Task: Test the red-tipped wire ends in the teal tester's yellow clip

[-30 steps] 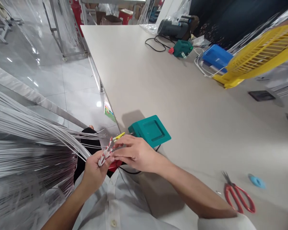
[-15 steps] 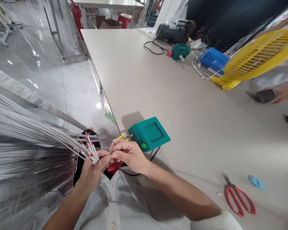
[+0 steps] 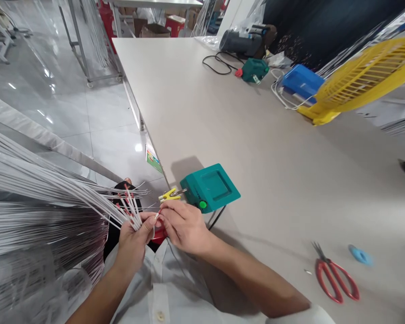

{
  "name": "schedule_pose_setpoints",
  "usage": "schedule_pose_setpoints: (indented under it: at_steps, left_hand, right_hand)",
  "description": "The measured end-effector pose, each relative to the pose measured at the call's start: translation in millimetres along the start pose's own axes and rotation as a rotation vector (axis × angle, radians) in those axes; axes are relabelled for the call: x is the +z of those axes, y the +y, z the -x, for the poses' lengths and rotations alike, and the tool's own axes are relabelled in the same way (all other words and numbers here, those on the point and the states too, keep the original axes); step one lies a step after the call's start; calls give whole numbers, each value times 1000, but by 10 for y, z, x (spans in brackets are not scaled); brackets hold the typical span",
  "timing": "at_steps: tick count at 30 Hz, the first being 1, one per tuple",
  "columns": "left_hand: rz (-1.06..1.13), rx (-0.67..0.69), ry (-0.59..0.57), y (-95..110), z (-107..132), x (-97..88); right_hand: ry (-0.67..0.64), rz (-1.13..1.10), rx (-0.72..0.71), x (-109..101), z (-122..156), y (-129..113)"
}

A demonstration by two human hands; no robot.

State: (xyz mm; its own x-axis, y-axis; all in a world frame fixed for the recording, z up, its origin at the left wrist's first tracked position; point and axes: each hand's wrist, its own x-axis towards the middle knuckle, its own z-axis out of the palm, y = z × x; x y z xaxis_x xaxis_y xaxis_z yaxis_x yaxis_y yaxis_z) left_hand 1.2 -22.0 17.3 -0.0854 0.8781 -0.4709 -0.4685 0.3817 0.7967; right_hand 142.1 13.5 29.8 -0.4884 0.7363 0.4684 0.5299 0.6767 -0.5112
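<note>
Head view, and from where I stand the two bare hands meet low at the near left edge of a pale table. In the left hand a sheaf of short white strands is wrapped by curled fingers, the red-marked ends fanning up and away from the wrist. Its thumb and forefinger are narrowed together on one single strand with a bit of red on it, set apart from the sheaf. The right hand comes in beside it, fingertips drawn into a close pinch at the red part of that same strand, so both hands touch it; I cannot tell exactly how each finger sits, they overlap so

Just beyond the right knuckles sits a teal box with a green button, and a yellow clip stands at its left side. Something red shows beneath the fingers, mostly hidden. Long white wires sweep in from the left, running behind the left hand. Well apart on the right lie red-handled scissors, with a blue ring near them, and a yellow fan leans over the far side
</note>
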Motion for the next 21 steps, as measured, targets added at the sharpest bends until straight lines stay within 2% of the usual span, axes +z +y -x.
schedule_pose_setpoints:
  at_steps: [2, 4, 6, 8, 12, 15, 21]
  left_hand:
    - [-18, 4, 28, 7, -6, -6]
    - [-51, -1, 35, 22, -10, -17]
    - [-98, -13, -3, 38, -12, -33]
    - [-137, -30, -79, 50, -10, -52]
    - [-224, -71, -215, 85, -2, -88]
    - [-294, -67, -225, 132, -1, -93]
    - [-411, 15, -108, 175, 6, 27]
  right_hand:
    - [-67, -17, 61, -50, 17, 2]
    - [-70, -153, 186, -105, 15, -12]
    - [-39, -360, 317, -149, -12, -27]
    - [-69, -551, 397, -169, -61, -29]
    - [-205, -756, 325, -149, -159, 16]
    - [-162, -653, 288, -108, -152, 49]
    - [-87, -95, 152, -5, 5, 28]
